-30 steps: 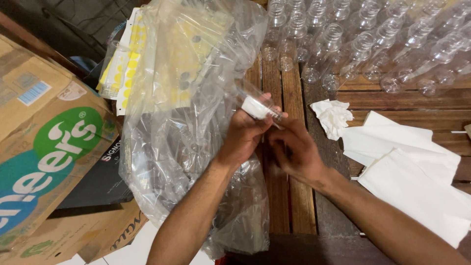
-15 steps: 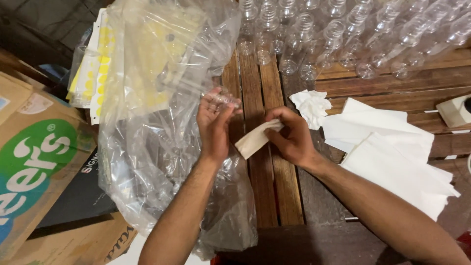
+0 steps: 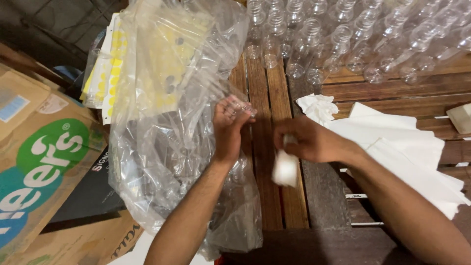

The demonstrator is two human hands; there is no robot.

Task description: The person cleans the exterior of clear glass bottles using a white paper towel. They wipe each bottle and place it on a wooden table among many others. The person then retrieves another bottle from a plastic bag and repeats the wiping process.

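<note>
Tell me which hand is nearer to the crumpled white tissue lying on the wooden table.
Right. The right hand, pinching a white paper slip, is just below-left of the crumpled tissue. The left hand is farther left, against the clear plastic bag.

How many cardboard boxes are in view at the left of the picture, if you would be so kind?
2: a large box with a green and teal print at the left edge, and a plainer one below it. More may be hidden under the plastic bag.

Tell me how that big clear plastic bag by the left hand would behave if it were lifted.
The clear plastic bag would likely be floppy: it lies crumpled in loose folds. It probably sags unevenly, since bottle shapes seem to show through it. Its glossy film looks slippery where the left hand touches it.
</note>
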